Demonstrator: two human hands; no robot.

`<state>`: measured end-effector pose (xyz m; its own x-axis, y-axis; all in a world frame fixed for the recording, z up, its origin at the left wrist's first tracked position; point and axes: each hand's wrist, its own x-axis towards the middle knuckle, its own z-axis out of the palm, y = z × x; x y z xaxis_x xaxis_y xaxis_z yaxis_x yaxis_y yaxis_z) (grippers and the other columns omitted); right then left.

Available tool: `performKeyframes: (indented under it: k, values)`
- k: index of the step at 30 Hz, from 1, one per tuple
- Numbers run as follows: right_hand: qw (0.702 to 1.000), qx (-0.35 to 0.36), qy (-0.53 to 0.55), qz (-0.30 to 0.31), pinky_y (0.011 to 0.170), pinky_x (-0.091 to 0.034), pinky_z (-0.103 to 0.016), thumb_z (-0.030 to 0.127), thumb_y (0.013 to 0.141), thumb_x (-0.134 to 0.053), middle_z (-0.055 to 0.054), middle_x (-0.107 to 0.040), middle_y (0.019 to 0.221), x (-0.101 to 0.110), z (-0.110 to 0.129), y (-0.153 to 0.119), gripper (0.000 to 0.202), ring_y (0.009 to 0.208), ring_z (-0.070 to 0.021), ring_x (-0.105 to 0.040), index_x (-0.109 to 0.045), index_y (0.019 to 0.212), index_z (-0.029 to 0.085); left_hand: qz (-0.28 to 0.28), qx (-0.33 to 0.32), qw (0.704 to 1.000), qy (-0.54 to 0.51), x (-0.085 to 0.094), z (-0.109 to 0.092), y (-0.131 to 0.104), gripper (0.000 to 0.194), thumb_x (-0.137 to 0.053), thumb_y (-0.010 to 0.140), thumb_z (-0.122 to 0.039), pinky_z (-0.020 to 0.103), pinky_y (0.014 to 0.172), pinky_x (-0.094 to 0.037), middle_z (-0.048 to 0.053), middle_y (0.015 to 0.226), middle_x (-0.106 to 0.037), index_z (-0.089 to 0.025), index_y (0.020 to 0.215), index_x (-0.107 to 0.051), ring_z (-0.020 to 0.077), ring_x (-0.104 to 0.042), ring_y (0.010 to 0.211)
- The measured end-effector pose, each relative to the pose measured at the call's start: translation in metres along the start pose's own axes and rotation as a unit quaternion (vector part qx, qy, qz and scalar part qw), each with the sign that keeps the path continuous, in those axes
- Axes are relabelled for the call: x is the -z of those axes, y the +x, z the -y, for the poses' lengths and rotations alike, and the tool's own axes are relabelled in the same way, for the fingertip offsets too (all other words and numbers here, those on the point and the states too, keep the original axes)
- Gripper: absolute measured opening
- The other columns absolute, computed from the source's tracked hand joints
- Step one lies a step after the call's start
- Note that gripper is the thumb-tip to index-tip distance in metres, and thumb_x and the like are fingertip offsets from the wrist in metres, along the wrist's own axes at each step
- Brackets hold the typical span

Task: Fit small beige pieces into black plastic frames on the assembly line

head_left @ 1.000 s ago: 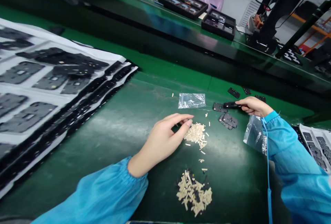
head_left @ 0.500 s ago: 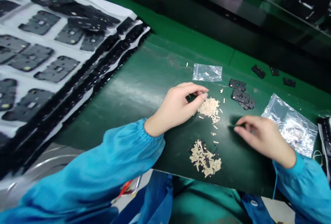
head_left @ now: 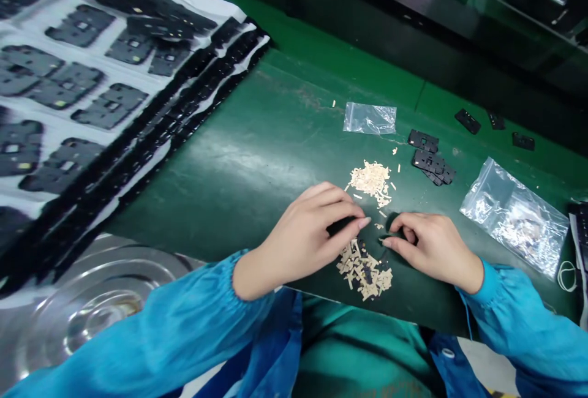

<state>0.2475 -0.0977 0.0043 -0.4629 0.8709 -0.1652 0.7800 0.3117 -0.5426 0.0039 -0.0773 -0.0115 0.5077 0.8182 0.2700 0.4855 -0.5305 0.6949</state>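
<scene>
My left hand (head_left: 316, 229) hovers at the upper left edge of a loose pile of tan strips mixed with black bits (head_left: 367, 272). Its thumb and index fingertips are pressed close together; whatever may lie between them is too small to make out. Opposite it, my right hand (head_left: 427, 242) is on the table, fingers curled, with a gap between thumb and index. A small pale strip (head_left: 381, 240) shows at that thumb's tip. Beyond both hands lies a second pile of finer, paler pieces (head_left: 370, 177), with a few strays around it.
Behind the piles lie a small clear zip bag (head_left: 370, 119) and a stack of black plastic parts (head_left: 432, 162). A larger bag (head_left: 517, 217) rests at right. Layered sheets bearing black parts (head_left: 113, 105) cover the left side. A round metal stool (head_left: 101, 300) stands below.
My left hand has come nearer, from the paler pile to the tan-and-black one. My right hand has moved left to the same spot. The view has shifted slightly.
</scene>
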Motion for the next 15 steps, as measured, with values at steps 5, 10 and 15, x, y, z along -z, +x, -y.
performKeyframes:
  k: [5, 10, 15]
  values:
    - [0.995, 0.013, -0.04, -0.088, 0.062, -0.035, -0.029, 0.038, 0.097, -0.069, 0.003, -0.056, 0.065, 0.0, -0.005, 0.005, 0.022, 0.066, -0.0169, -0.056, -0.061, 0.085, 0.021, -0.022, 0.022, 0.999, 0.018, 0.009, 0.006, 0.002, 0.012, -0.064, 0.097, -0.026, 0.038, 0.081, -0.05, 0.005, 0.087, -0.072, -0.018, 0.092, -0.073, 0.0216, -0.062, 0.085]
    - [0.98, 0.002, -0.107, -0.167, 0.064, -0.038, -0.031, 0.048, 0.1, -0.063, -0.001, -0.058, 0.075, -0.006, -0.028, -0.018, 0.03, 0.072, -0.0203, -0.055, -0.061, 0.091, 0.019, -0.082, 0.08, 0.992, 0.06, 0.018, 0.025, -0.014, 0.016, -0.061, 0.097, -0.03, 0.04, 0.085, -0.052, 0.005, 0.095, -0.075, -0.02, 0.098, -0.074, 0.024, -0.066, 0.089]
    - [0.987, 0.01, -0.092, -0.128, 0.067, -0.04, -0.033, 0.046, 0.103, -0.058, -0.002, -0.059, 0.077, -0.01, -0.041, -0.032, 0.027, 0.073, -0.021, -0.055, -0.06, 0.097, 0.019, -0.097, 0.1, 0.986, 0.095, 0.033, 0.041, -0.004, 0.023, -0.058, 0.098, -0.038, 0.042, 0.086, -0.052, 0.006, 0.097, -0.076, -0.022, 0.102, -0.073, 0.0258, -0.068, 0.09]
